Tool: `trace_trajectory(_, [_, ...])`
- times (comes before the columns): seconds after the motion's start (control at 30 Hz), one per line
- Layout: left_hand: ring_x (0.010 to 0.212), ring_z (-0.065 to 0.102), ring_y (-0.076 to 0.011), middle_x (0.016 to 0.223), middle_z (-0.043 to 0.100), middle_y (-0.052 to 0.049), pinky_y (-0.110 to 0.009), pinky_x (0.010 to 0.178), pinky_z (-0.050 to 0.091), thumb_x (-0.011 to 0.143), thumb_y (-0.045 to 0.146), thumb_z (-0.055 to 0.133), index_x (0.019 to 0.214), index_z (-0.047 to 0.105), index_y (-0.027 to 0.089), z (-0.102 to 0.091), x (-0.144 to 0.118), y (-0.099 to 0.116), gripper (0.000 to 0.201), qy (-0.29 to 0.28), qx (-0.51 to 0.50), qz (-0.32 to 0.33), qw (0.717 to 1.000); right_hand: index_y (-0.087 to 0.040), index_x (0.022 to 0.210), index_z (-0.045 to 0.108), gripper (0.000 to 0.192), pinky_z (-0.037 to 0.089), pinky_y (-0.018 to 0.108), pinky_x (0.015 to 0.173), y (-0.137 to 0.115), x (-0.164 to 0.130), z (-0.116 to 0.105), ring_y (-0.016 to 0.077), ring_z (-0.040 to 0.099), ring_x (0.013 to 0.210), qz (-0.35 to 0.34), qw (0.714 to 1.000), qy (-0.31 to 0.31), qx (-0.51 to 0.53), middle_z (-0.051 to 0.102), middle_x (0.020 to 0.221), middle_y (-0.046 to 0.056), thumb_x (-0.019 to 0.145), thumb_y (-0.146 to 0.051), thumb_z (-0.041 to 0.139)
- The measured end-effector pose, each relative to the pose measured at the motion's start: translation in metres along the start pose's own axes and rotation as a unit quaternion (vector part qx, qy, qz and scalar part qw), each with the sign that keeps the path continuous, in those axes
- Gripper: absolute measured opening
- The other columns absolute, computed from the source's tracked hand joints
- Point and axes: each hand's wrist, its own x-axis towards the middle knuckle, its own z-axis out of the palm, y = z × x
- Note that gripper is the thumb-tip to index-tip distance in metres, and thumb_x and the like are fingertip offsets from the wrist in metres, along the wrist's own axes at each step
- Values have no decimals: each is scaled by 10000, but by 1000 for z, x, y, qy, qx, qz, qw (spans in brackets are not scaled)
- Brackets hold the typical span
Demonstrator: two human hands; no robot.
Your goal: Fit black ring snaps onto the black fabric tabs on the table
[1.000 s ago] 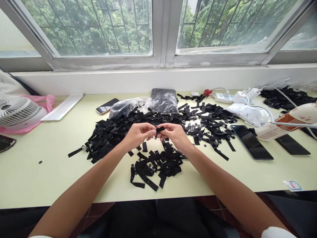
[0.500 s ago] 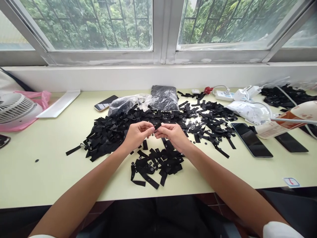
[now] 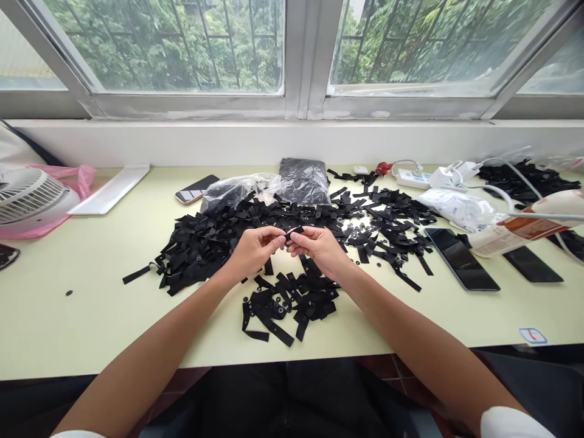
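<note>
While the view has barely shifted, left hand [image 3: 255, 249] and right hand [image 3: 319, 246] stay pinched together on the black strap piece [image 3: 294, 232], strap pile [image 3: 292, 301] just below the fingers.

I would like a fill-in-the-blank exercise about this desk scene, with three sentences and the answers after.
1. Both hands pinch one small strap piece of ____ colour.
2. The white fan stands at the ____ edge of the table.
3. Behind the table, the window shows green ____.

Missing words: black; left; trees
</note>
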Motion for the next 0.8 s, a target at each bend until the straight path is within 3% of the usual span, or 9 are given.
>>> trace_trajectory(0.37, [743, 595, -68, 892, 720, -46, -158, 671, 463, 828, 463, 688, 975, 743, 137, -2, -2, 4, 362, -20, -28, 2, 999, -164, 1035, 748, 393, 590, 347, 763, 1, -2, 1, 177, 674, 726, -72, 994, -5, -79, 724, 850, 66, 822, -492, 791])
trace_trajectory(0.53, [718, 577, -68, 869, 712, -42, -161, 648, 447, 843, 462, 661, 947, 741, 144, -3, -3, 5, 344, -12, 4, 4, 1000, -160, 842, 720, 392, 572, 332, 710, 3, -4, 1, 188, 671, 706, -79, 985, 20, -149, 721, 840, 78, 839, -551, 754])
trace_trajectory(0.8, [646, 518, -48, 758, 665, -28, -153, 588, 399, 847, 503, 648, 866, 737, 137, -3, -4, 11, 377, -24, 29, -2, 999, -175, 808, 667, 371, 532, 299, 655, 2, -6, 3, 162, 639, 641, -98, 976, 32, -194, 698, 781, 44, 893, -534, 699])
